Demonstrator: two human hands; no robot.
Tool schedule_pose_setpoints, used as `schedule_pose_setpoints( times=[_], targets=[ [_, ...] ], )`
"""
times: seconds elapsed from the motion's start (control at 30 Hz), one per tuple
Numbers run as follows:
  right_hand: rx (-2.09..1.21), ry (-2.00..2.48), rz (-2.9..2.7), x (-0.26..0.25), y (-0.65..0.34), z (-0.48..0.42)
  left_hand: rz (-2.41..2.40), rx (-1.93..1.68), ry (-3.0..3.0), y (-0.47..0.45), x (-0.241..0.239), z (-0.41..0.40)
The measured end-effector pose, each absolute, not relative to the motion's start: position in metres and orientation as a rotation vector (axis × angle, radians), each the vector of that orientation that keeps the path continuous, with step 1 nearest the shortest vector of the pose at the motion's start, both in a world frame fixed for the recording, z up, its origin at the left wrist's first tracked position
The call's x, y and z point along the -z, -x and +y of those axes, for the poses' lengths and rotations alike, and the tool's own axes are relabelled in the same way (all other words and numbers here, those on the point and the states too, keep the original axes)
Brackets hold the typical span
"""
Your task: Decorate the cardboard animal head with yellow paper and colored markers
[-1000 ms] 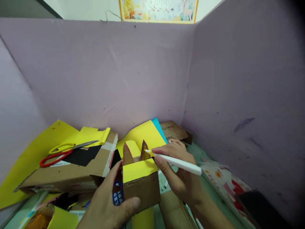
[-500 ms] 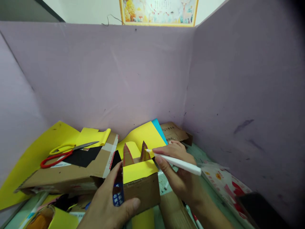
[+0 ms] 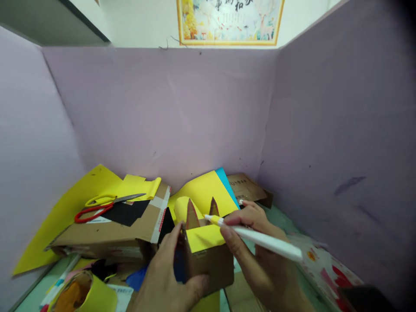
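Observation:
My left hand (image 3: 172, 273) grips the side of a small brown cardboard box (image 3: 212, 266), thumb across its front face. Yellow paper (image 3: 204, 237) covers the box's upper front strip. Two pointed cardboard ears (image 3: 192, 215) with reddish edges stand up from its top. In my right hand (image 3: 256, 242) is a white marker (image 3: 266, 241) with a yellow tip end, pinched between thumb and fingers. Its tip lies between the two ears, close to the box's top; whether it touches cannot be made out.
Red-and-yellow scissors (image 3: 107, 206) and black paper lie on a larger cardboard box (image 3: 107, 240) at left. Yellow sheets (image 3: 208, 190) lean behind. A yellow-wrapped tube (image 3: 100, 294) sits front left. A dark object (image 3: 367, 299) and patterned plastic (image 3: 325, 264) lie at right.
The marker tip has moved from the right ear to the space between the ears. The camera view has shifted, so the whole scene sits further right.

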State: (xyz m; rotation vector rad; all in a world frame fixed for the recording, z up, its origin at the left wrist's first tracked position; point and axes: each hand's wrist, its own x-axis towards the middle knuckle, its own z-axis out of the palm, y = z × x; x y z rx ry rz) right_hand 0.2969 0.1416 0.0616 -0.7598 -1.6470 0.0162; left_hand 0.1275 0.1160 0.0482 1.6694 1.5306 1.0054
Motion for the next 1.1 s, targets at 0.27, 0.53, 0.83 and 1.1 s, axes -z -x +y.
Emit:
schedule_pose_setpoints(
  times=[0.27,0.53,0.83,1.1],
  targets=[
    [0.029,0.676,-1.691,-0.071,-0.274,0.145,1.499,-1.049,-1.715,-0.133,-0.048,0.117],
    [0.118,0.692,-1.588,-0.054,-0.282,0.151,1.532,-1.032,-1.685,-0.137,-0.058,0.113],
    [0.124,0.694,-1.634,-0.055,-0.281,0.15,1.545,-1.042,-1.737,-0.136,-0.054,0.113],
    [0.105,0.706,-1.646,-0.059,-0.279,0.148,1.55,-1.043,-1.712,-0.134,-0.048,0.116]
  ],
)
